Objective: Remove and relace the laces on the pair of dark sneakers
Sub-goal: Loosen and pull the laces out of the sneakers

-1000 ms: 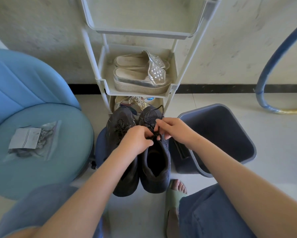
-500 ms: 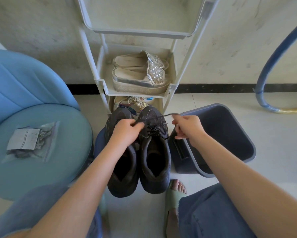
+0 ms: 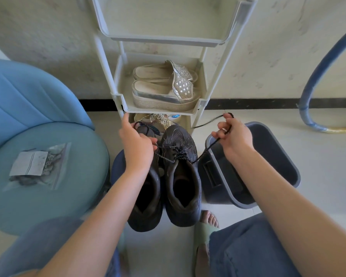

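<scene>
Two dark sneakers stand side by side on a low dark stool, toes pointing away from me. The right sneaker (image 3: 181, 176) has a dark speckled lace (image 3: 180, 154) through its eyelets, untied, with both ends drawn out sideways. My left hand (image 3: 137, 146) grips the left end above the left sneaker (image 3: 148, 196), whose front it hides. My right hand (image 3: 233, 136) grips the right end over the bin, the loose tip trailing toward the rack.
A white shoe rack (image 3: 118, 96) stands just beyond the sneakers, holding silver platform sandals (image 3: 164, 88). A grey plastic bin (image 3: 268, 156) sits to the right. A blue chair (image 3: 48, 156) at left carries a clear bag (image 3: 36, 166). A blue hose (image 3: 312, 80) curves at far right.
My hands were together at the right sneaker's knot. They have pulled apart, left hand leftward and right hand rightward, drawing the lace ends out and undoing the bow.
</scene>
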